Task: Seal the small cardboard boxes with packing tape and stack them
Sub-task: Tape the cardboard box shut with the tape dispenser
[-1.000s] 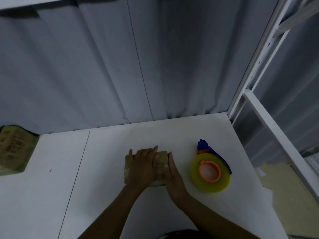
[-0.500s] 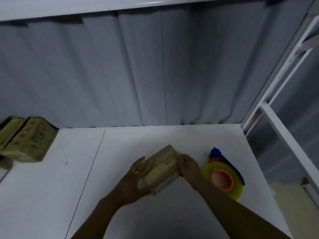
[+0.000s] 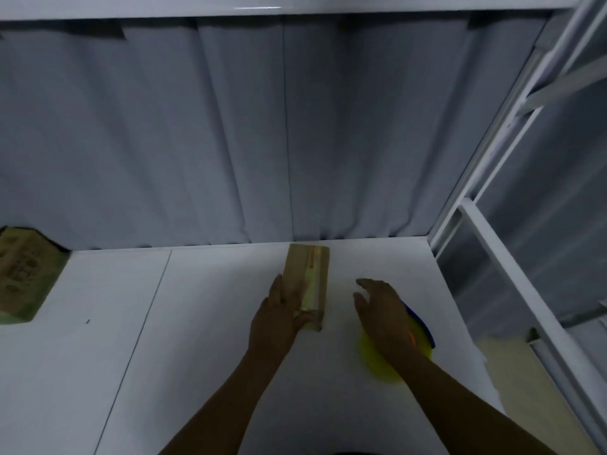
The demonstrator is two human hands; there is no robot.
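Now the left hand grips the small cardboard box. The right hand hovers open-fingered over the tape dispenser. Taping probably comes next.

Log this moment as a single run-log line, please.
left hand: holding small box on table | right hand: open, over tape roll | other boxes: far left
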